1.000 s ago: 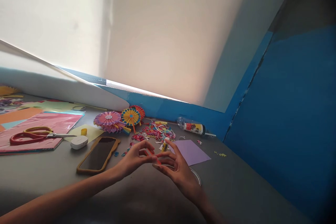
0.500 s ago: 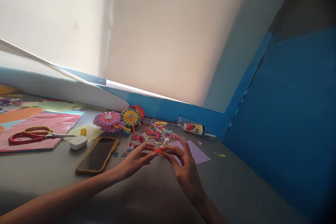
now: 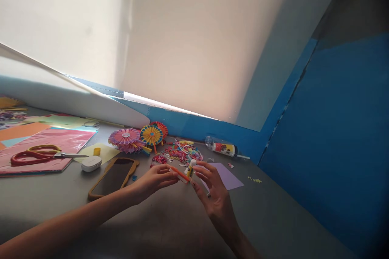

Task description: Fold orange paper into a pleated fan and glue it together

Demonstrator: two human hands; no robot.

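My left hand (image 3: 161, 179) pinches one end of a narrow orange paper strip (image 3: 180, 173) between thumb and fingertips. The strip slants down to the right, showing a paler lower side. My right hand (image 3: 214, 188) has its fingers spread, its thumb tip close to the strip's free end; whether they touch I cannot tell. Just behind that end, beside the right fingertips, is a yellow glue stick (image 3: 190, 168) with a white top, apparently upright. Partly behind the right hand lies a lilac paper sheet (image 3: 227, 176).
Paper scraps (image 3: 184, 151) pile behind my hands, near pleated paper rosettes (image 3: 152, 134). Leftward are a phone (image 3: 114, 178), a white case (image 3: 91, 164) and scissors (image 3: 45, 156) on packed coloured paper (image 3: 73, 145). A glue bottle (image 3: 225, 148) lies by the blue wall (image 3: 334, 129).
The orange paper was between both hands' fingertips; now the left hand holds it, and it shows as a longer slanted strip. My right fingers have spread apart beside the glue stick.
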